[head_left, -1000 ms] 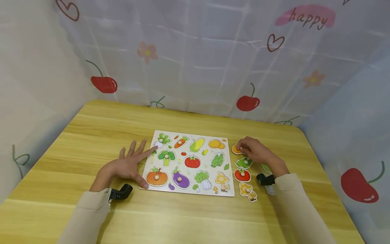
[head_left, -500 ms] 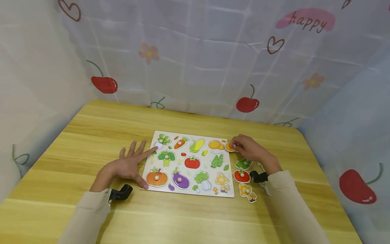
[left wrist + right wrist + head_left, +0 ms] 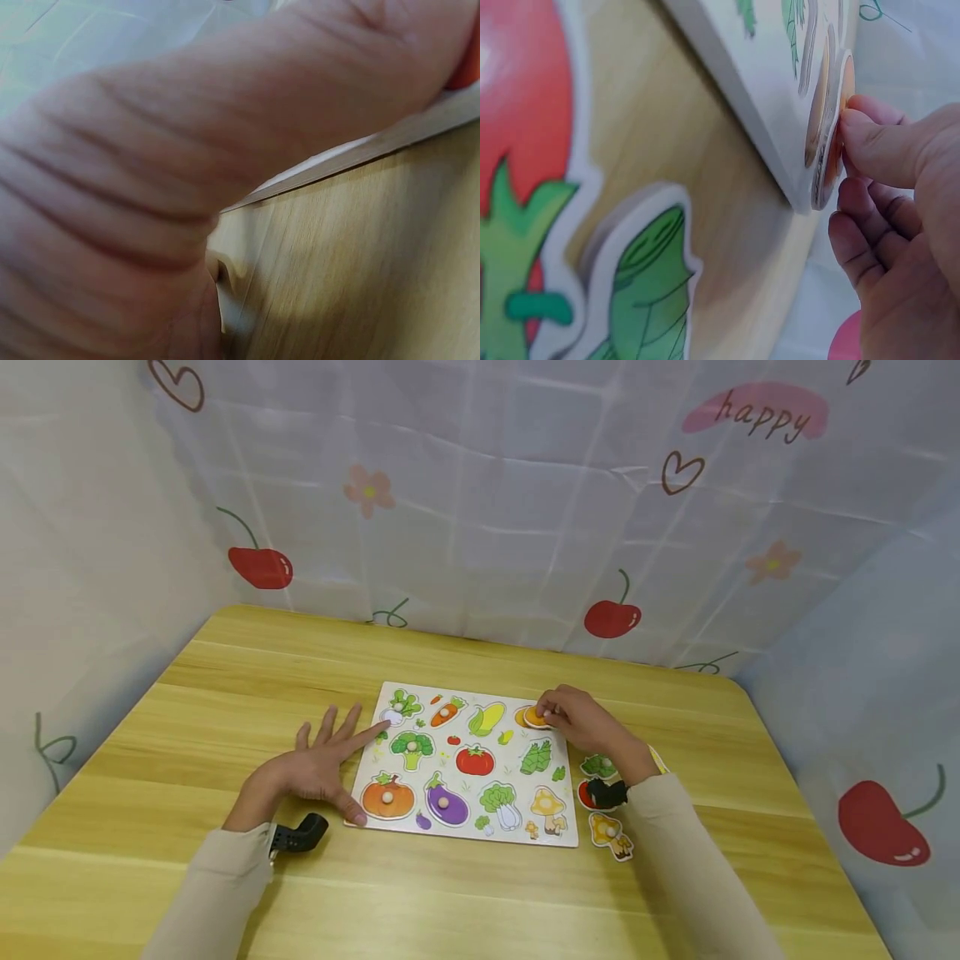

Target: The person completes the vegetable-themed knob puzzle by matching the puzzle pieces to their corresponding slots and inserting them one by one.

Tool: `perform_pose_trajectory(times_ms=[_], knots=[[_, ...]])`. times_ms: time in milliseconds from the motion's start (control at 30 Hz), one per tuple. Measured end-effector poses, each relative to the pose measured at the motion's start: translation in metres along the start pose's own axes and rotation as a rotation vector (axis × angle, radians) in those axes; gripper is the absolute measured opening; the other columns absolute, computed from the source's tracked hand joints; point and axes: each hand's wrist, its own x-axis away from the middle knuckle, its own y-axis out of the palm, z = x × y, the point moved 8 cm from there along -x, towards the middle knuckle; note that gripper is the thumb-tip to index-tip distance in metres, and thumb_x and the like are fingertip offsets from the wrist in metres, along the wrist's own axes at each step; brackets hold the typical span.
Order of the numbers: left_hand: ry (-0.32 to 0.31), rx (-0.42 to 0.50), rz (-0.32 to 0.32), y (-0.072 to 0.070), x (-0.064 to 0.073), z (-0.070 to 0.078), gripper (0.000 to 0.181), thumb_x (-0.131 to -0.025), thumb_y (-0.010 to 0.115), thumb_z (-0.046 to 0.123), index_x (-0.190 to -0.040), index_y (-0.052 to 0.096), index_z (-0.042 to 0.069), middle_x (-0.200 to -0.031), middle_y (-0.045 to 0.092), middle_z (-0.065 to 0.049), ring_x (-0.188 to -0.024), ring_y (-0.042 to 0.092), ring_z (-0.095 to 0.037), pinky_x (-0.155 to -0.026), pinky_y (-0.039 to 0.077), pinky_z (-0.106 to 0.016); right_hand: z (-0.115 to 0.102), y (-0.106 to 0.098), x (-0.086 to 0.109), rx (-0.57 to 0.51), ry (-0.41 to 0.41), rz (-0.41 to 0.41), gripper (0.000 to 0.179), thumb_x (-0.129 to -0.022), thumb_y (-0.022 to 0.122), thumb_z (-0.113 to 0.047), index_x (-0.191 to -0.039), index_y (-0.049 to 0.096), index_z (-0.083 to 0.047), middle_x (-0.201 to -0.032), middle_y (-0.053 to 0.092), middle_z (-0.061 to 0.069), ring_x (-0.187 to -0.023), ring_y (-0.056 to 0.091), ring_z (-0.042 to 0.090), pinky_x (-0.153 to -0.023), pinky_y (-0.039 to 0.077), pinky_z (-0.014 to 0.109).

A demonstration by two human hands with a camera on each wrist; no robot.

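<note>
A white wooden vegetable puzzle board (image 3: 442, 762) lies on the table. My left hand (image 3: 318, 764) is spread at its left edge, thumb and index finger resting on the board. At the far right corner, my right hand (image 3: 581, 718) pinches an orange, rounded puzzle piece (image 3: 536, 718) between thumb and fingers. That piece overlaps the orange printed recess; in the right wrist view the piece (image 3: 846, 82) stands close against the board, slightly off its recess. Knobbed turnip, carrot, broccoli, pumpkin (image 3: 387, 798) and eggplant (image 3: 447, 805) pieces sit in the board.
Right of the board lie a green vegetable piece (image 3: 598, 767), a tomato piece (image 3: 588, 795) partly under the wrist camera, and a mushroom piece (image 3: 611, 835). A yellow edge (image 3: 658, 760) shows beside the right wrist. A patterned curtain (image 3: 450, 527) hangs behind the table.
My right hand has carried the orange piece leftward from the table beside the board to over the board's far right recess. The left hand has stayed in place.
</note>
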Motion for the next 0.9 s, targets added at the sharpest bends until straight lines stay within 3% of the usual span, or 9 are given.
perform_pose_trajectory(times_ms=[400,633,900], knots=[[0.004,0.014,0.001,-0.002,0.002,0.002,0.134,-0.056,0.095,0.052,-0.161,0.019,0.018,-0.164,-0.015,-0.028,-0.145,-0.026,-0.055,-0.106,-0.019,-0.076,-0.006,0.007,-0.012,0.002,0.027,-0.019,0.006,-0.099,0.061,-0.007,-0.103,0.066,-0.007,-0.094,0.061,0.006,-0.086,0.055,0.020,-0.078,0.049,0.035],[0.004,0.022,0.006,-0.001,0.002,0.001,0.134,-0.055,0.095,0.051,-0.161,0.019,0.018,-0.165,-0.014,-0.027,-0.145,-0.026,-0.054,-0.107,-0.019,-0.076,-0.007,0.011,-0.011,-0.016,0.084,-0.042,0.006,-0.099,0.063,-0.009,-0.103,0.067,-0.009,-0.095,0.061,0.004,-0.085,0.055,0.019,-0.078,0.048,0.033],[0.019,0.029,0.017,-0.001,0.003,0.001,0.136,-0.054,0.095,0.051,-0.161,0.019,0.017,-0.164,-0.014,-0.028,-0.145,-0.026,-0.056,-0.106,-0.018,-0.077,-0.005,0.012,-0.011,-0.004,0.085,-0.035,0.011,-0.099,0.063,-0.010,-0.108,0.067,-0.007,-0.099,0.064,0.006,-0.088,0.057,0.020,-0.081,0.050,0.036]])
